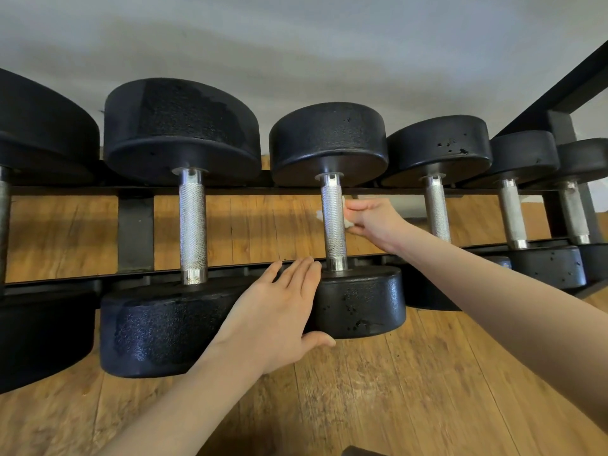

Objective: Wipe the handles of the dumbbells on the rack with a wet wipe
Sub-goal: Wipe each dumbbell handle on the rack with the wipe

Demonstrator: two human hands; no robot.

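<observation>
Wiping underway: right hand pinches wipe round handle; left hand, fingers straight, braces dumbbell head. Next, likely the handle just right of it.

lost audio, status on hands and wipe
Right hand pinches wet wipe against middle dumbbell's handle. Left hand flat on its near head. Nothing in the way.

Left grip lay flat, fingers straight and together, thumb hooked underneath, forearm reaching up from lower left. Right grip pinched closed, fingers curled, arm extended from lower right.
</observation>
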